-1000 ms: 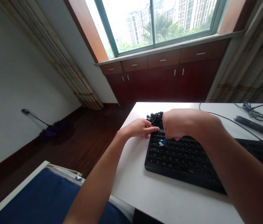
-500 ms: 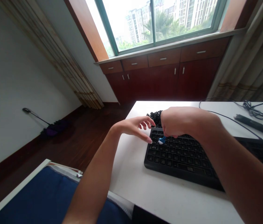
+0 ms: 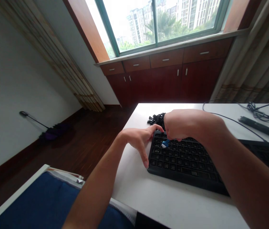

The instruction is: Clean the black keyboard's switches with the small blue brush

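Two bare hands are working over a black keyboard (image 3: 184,160), and the right hand (image 3: 184,125) is clenching a small blue-and-white brush (image 3: 165,144), pushing its pale bristles down among the keys near the upper-left corner. The left hand (image 3: 138,140) is lying open and holding nothing, with its fingertips pressing on the keyboard's top-left corner and its thumb reaching down along the left edge. A heap of black keycaps (image 3: 156,119) is sitting just beyond the keyboard's top edge, partly behind the right hand. The white surface (image 3: 172,203) is carrying them all, along with a thin black cable (image 3: 256,111) and a black bar (image 3: 262,128) off to the right. Dark-red wooden cabinets (image 3: 163,79) are standing beneath the window (image 3: 158,22), and a purple-headed mop (image 3: 52,135) is lying on the wooden floor (image 3: 84,143).
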Demonstrator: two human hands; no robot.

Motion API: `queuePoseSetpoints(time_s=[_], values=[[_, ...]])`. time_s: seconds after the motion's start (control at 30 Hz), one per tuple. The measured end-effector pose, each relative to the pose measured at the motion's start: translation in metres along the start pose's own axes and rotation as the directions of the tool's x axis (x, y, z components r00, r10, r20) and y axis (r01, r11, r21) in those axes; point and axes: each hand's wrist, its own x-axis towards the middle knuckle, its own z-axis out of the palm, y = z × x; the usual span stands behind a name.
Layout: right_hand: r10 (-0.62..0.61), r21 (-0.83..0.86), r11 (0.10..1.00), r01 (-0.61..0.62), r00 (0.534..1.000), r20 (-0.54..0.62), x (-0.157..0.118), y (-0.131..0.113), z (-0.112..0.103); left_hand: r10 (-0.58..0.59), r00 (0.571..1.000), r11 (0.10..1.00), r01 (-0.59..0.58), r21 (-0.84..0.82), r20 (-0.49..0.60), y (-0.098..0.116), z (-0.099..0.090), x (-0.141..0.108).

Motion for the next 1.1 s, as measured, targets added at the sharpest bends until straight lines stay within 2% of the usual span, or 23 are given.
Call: queuePoseSetpoints(time_s=[0.1,0.3,0.5,0.7,0.9,1.1], values=[[0.000,-0.010,1.000,0.001,0.999,0.053,0.000,0.000,-0.001,0.007,1.000,1.000,-0.007,0.002,0.019,-0.001,0.000,0.000],[0.008,-0.006,1.000,-0.007,0.998,0.064,-0.001,0.002,-0.001,0.030,0.999,0.998,-0.029,0.050,-0.021,-0.004,-0.002,0.001],[-0.012,-0.037,0.999,0.013,0.999,0.039,0.002,0.004,-0.001,0.032,1.000,0.999,-0.032,0.008,0.001,-0.006,-0.001,0.002],[-0.008,-0.029,1.000,0.010,0.998,0.069,0.000,-0.001,-0.002,0.062,0.998,0.998,-0.062,0.011,-0.014,-0.005,-0.001,0.002],[-0.113,-0.074,0.992,0.105,0.986,-0.123,-0.005,0.002,-0.003,0.044,0.999,0.999,-0.043,0.012,-0.025,-0.002,-0.001,0.001],[-0.198,-0.033,0.980,0.195,0.968,-0.156,-0.010,0.004,-0.006,0.052,0.998,0.998,-0.050,0.030,-0.048,-0.008,-0.001,0.002]])
